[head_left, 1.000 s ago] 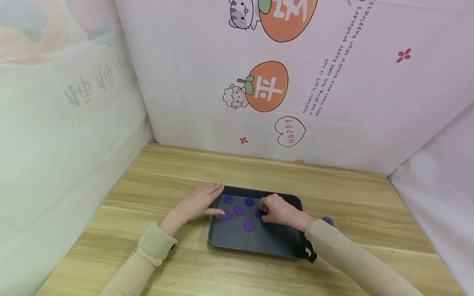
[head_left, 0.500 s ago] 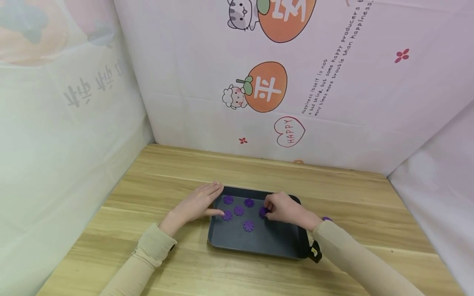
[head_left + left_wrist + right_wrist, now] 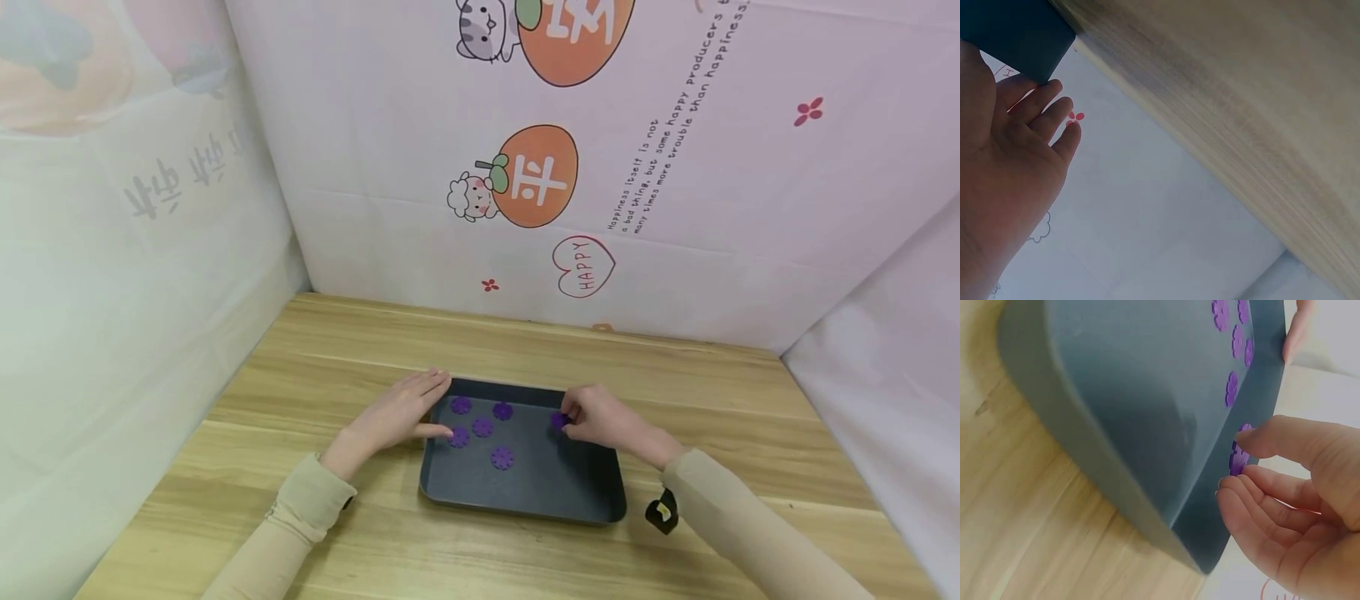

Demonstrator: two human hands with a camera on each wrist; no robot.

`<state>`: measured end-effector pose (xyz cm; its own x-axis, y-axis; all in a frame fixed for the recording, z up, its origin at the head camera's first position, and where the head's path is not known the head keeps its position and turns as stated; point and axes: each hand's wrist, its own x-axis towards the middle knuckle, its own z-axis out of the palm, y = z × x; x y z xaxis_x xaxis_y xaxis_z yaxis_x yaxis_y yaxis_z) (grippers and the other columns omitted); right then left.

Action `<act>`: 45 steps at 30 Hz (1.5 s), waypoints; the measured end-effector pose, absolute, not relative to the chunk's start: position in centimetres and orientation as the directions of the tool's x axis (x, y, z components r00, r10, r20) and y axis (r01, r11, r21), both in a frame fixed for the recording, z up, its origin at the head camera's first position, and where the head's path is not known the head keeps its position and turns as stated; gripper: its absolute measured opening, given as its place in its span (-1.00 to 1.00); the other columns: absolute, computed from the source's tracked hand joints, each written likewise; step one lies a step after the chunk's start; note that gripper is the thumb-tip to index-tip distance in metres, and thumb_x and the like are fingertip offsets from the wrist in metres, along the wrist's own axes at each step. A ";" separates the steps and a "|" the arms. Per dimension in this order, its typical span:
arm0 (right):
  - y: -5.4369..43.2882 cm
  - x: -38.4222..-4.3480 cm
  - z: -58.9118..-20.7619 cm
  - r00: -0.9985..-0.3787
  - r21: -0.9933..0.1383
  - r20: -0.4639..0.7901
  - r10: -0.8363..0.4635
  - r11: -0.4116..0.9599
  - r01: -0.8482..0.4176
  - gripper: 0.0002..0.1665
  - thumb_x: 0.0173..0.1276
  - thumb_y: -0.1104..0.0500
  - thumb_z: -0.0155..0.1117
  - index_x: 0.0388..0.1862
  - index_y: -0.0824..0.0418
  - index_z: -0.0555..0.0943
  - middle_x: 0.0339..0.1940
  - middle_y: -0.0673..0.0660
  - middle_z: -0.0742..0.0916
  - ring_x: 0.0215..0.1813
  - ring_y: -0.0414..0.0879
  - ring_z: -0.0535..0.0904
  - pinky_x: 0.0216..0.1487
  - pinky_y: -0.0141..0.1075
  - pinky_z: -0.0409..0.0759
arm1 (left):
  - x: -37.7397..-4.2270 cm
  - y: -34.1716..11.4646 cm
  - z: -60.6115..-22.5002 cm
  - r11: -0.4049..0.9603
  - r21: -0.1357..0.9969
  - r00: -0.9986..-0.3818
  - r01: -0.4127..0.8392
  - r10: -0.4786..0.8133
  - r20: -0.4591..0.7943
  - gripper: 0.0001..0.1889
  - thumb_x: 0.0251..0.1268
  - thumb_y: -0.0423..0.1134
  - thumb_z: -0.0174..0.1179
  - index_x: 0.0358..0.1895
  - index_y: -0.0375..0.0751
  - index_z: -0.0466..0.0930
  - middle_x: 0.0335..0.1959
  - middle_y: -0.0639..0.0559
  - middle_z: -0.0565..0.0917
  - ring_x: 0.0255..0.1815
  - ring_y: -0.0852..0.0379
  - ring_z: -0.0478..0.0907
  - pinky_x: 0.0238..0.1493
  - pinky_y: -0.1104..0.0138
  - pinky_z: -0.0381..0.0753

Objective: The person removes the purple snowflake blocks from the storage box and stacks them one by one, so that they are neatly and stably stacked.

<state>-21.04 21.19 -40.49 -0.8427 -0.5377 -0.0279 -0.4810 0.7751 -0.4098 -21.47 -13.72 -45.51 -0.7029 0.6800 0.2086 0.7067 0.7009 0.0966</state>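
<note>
A dark grey rectangular tray (image 3: 525, 492) lies on the wooden table with several purple notched plastic discs (image 3: 502, 457) spread over its left half. My left hand (image 3: 397, 412) rests at its left rim, fingers extended and thumb over the inside. In the left wrist view, the fingers of that hand (image 3: 1016, 144) touch the tray's corner (image 3: 1022, 37). Over the right part, near the back wall, my right hand (image 3: 600, 417) pinches one purple disc (image 3: 558, 422) between thumb and fingers. The right wrist view shows this held disc (image 3: 1239, 450) close against the tray's wall.
A printed white cloth wall (image 3: 420, 250) stands behind the wooden table (image 3: 360, 333), with further white cloth (image 3: 150, 275) at the sides. A black strap (image 3: 662, 512) with a yellow mark hangs by my right wrist.
My right hand has moved right and slightly back in the tray with the purple disc. A loose disc on the table to the right has gone out of sight behind the sleeve. My left hand stays put.
</note>
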 end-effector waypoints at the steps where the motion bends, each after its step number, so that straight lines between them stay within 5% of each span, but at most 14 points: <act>1: 21.4 -21.0 -40.4 -0.845 -0.408 -0.027 -0.535 0.777 -0.479 -0.79 0.12 0.33 0.48 -0.29 0.38 0.66 -0.36 0.18 0.76 -0.34 -0.16 0.66 -0.33 -0.38 0.69 | -21.5 -13.7 -45.5 0.701 0.097 -0.703 0.706 0.679 0.209 -0.10 0.27 0.29 0.16 0.46 -0.35 0.28 0.46 -0.26 0.38 0.51 -0.20 0.31 0.51 -0.03 0.34; 45: 30.5 -18.8 -41.0 -0.933 -0.343 -0.042 -0.359 0.882 -0.323 -0.82 0.15 0.26 0.46 -0.31 0.31 0.66 -0.39 0.11 0.74 -0.36 -0.18 0.62 -0.38 -0.36 0.62 | -21.5 -13.7 -45.6 0.707 0.074 -0.704 0.704 0.679 0.206 -0.09 0.26 0.30 0.16 0.47 -0.34 0.28 0.47 -0.25 0.37 0.51 -0.18 0.30 0.50 -0.02 0.36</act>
